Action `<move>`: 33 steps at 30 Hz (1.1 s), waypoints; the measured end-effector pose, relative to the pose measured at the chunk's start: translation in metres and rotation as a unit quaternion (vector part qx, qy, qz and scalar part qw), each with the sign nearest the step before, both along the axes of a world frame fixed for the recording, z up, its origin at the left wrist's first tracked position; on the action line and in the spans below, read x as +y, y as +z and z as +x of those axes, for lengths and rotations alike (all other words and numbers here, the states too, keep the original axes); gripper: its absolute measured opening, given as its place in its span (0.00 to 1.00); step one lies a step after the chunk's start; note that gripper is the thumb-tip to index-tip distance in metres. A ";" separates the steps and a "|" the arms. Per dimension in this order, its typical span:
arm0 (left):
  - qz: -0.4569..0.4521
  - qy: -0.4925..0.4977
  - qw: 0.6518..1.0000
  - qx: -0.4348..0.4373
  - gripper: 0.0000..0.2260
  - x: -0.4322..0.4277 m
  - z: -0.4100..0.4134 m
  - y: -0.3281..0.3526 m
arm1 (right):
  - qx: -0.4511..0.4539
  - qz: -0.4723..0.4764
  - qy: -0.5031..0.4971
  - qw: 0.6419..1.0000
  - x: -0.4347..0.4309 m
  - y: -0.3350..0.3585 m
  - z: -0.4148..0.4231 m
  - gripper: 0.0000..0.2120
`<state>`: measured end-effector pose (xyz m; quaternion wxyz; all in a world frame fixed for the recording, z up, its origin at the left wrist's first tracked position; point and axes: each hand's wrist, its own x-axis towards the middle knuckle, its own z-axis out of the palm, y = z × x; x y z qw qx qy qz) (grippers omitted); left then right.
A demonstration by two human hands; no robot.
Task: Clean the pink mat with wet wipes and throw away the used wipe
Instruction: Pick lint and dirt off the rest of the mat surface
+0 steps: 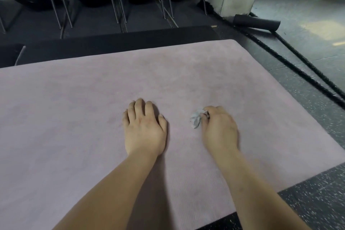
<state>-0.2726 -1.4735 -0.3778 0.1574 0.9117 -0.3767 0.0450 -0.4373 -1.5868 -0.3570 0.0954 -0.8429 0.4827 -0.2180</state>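
**Mat wipe-down at the gym: notes on the wipe**

Was standing by while someone worked on the pink mat (74, 99). As far as I could judge, its long axis ran off to the left, out of sight, and the short end with the rounded corner sat on the right.

The left hand (144, 127) lay palm-down on the middle of the mat, fingers loose and spread, gripping nothing, just bracing. Just to its right, the wipe (196, 120) was scrunched into a small grey-white wad resting on the mat surface, and the right hand (220, 129) had it pinched between curled fingertips and thumb.

Handling-wise, I'd guess the wipe was feather-light, soft and damp, so it'd squash rather than slip. A fingertip pinch on the bunched end looked like plenty. Balled up like that it had no real long axis; the loose end poked toward the left hand.

The mat itself looked soft and grippy, lying flat. Past its right edge, a thick black rope (298, 73) ran along the floor.
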 end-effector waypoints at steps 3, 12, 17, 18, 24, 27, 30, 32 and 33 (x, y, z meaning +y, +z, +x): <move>0.002 -0.002 1.000 0.000 0.22 0.000 0.000 0.000 | -0.022 -0.010 0.103 0.994 0.037 0.000 0.031 0.05; 0.011 -0.002 1.000 -0.006 0.23 0.001 0.001 0.002 | 0.009 -0.035 0.052 0.998 -0.031 0.003 0.018 0.06; 0.016 0.000 1.000 -0.004 0.23 0.000 0.001 0.002 | 0.002 -0.017 0.015 1.000 -0.051 0.003 0.017 0.08; 0.016 0.001 1.000 -0.003 0.23 0.000 0.001 0.003 | 0.003 -0.018 0.018 1.000 -0.046 0.000 0.020 0.10; 0.022 0.003 1.000 -0.004 0.23 -0.001 0.001 0.002 | -0.012 -0.009 0.032 0.999 -0.037 -0.004 0.026 0.09; 0.022 0.004 1.000 -0.003 0.23 -0.001 0.000 0.003 | -0.025 0.011 0.000 1.000 -0.042 0.000 0.030 0.11; 0.019 0.004 1.000 -0.004 0.22 -0.001 -0.001 0.003 | -0.026 -0.023 0.067 0.997 -0.014 0.000 0.055 0.10; 0.018 0.003 1.000 -0.002 0.22 -0.001 -0.001 0.003 | -0.024 -0.027 0.154 0.987 0.011 -0.003 0.073 0.10; 0.019 0.004 1.000 -0.002 0.22 -0.002 -0.001 0.002 | -0.028 -0.026 0.181 0.983 0.016 -0.004 0.077 0.11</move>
